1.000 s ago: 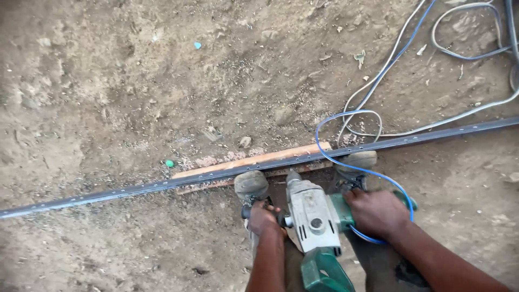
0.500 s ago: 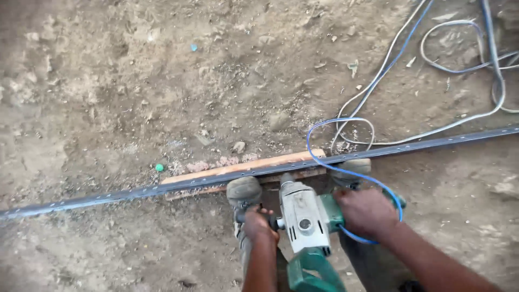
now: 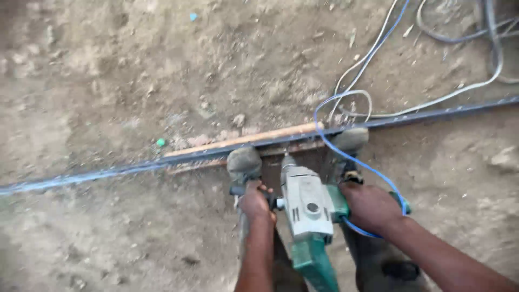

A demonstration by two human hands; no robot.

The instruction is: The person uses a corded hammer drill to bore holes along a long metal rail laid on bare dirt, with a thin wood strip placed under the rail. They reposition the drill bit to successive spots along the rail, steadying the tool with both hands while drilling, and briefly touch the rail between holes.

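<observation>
Matt plastic-and-metal drill (image 3: 308,208), dull metal bar (image 3: 432,115), rough dirt ground (image 3: 135,81).

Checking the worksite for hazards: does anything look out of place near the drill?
Yes. The blue cable loops loosely right beside the drill, passing under the right hand and over the metal bar. More cables lie tangled in the dirt behind.

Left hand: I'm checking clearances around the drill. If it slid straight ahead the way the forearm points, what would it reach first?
The left hand, gripping the drill's side handle, points up the picture. It would likely meet the dusty left shoe first, then the long dark metal bar; depth is unclear.
</observation>
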